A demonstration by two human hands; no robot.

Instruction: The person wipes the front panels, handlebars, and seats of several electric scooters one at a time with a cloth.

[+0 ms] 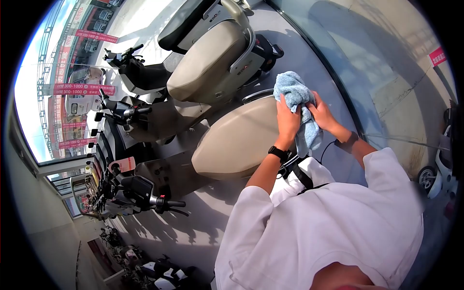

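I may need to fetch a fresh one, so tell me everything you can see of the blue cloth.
The cloth is light blue with a fuzzy, towel-like pile, bunched and creased at one end, its other end loose. The left hand and right hand grip it from either side, beside the beige seat. Whether it is damp cannot be told.

My view: blue towel [309, 130] at 2 o'clock, rough looped cloth, matt. Seat [237, 140] at centre: smooth tan leather-look cover, low sheen. Upper seat [208, 63] at 12, same finish. Handlebar grip [176, 204] at 8: black, matt, rubber or plastic, can't tell. My shirt [328, 222] at 4: white cloth, matt. Floor [205, 212] at 7: smooth grey.
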